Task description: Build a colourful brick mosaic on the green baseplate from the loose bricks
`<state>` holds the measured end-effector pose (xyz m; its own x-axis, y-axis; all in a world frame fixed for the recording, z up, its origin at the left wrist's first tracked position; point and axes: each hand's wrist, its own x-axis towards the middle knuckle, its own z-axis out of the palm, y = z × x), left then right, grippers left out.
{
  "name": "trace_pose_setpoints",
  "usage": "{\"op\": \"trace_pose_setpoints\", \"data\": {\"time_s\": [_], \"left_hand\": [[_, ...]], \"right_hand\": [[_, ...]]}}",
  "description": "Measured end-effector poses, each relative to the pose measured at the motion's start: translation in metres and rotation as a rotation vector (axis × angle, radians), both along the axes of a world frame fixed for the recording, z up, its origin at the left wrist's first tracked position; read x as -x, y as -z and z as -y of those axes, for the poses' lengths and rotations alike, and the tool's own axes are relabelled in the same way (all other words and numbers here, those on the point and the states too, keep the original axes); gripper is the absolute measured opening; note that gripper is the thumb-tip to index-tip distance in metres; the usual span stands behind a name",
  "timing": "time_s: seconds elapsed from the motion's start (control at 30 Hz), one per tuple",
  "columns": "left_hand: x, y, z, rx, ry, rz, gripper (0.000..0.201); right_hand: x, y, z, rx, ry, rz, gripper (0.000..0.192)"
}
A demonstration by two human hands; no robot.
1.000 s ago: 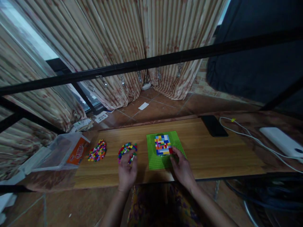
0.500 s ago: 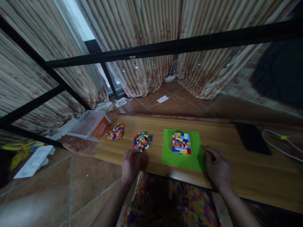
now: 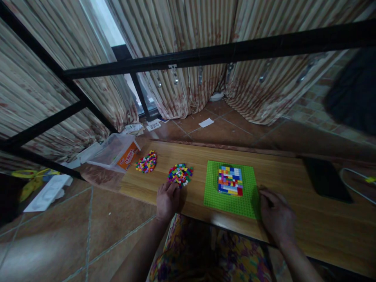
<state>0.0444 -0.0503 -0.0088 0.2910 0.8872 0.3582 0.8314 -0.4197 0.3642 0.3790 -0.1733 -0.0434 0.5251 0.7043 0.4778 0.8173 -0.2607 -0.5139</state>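
Two heaps of small coloured bricks lie ahead of my left hand (image 3: 167, 199): the nearer heap (image 3: 180, 174) touches its fingertips, the farther heap (image 3: 146, 162) sits beyond and to its left. That hand rests on the worktop (image 3: 293, 219), fingers curled loosely; I cannot tell whether it holds a brick. My right hand (image 3: 276, 217) lies half open, holding nothing, at the right edge of the green baseplate (image 3: 213, 192), which sits between my hands and carries a brick mosaic (image 3: 230, 180).
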Motion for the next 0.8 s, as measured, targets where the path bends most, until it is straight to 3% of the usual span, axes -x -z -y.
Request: {"op": "trace_pose_setpoints", "data": {"time_s": [0.3,0.6,0.8], "left_hand": [[0.004,0.011,-0.004,-0.068,0.018,0.033,0.015],[0.005,-0.001,-0.007,-0.082,0.068,-0.023,0.016],[0.005,-0.001,-0.007,-0.105,0.091,-0.077,0.017]], "right_hand": [[0.003,-0.002,-0.002,0.005,-0.002,-0.033,0.033],[0.002,-0.002,-0.003,0.001,-0.026,-0.071,0.03],[0.003,-0.002,-0.004,0.008,-0.017,-0.091,0.029]]}}
